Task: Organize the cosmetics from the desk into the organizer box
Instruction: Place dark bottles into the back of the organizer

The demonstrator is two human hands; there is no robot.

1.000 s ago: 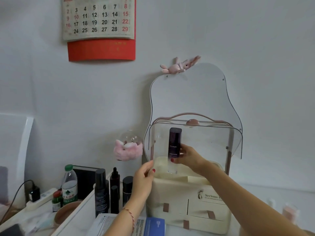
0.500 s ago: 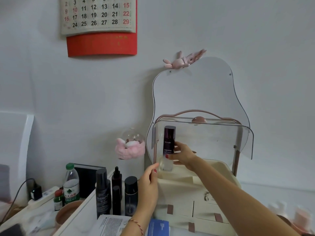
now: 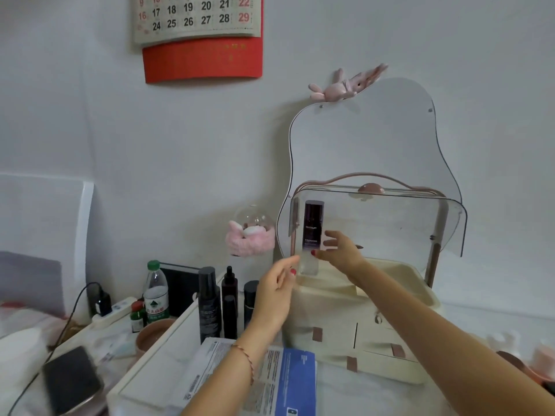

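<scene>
A tall dark purple bottle (image 3: pixel 313 226) with a clear base stands upright in the rear left corner of the cream organizer box (image 3: pixel 390 349), under its raised clear lid (image 3: pixel 390 223). My right hand (image 3: pixel 342 250) is just right of the bottle, fingers spread, thumb tip at its lower part. My left hand (image 3: pixel 274 292) hovers at the box's left edge with relaxed fingers and holds nothing. Three dark cosmetic bottles (image 3: pixel 208 304) stand on the desk to the left of the box.
A wavy mirror (image 3: pixel 375 136) stands behind the box. A pink plush holder (image 3: pixel 250 238), a water bottle (image 3: pixel 155 292), a brown bowl (image 3: pixel 151 334), a power strip (image 3: pixel 112 310) and a phone (image 3: pixel 70 379) lie to the left. A blue-white leaflet (image 3: pixel 279 382) lies in front.
My right hand has set the purple bottle down in the box's rear left corner and opened its fingers off it. My left hand stayed by the box's left edge.
</scene>
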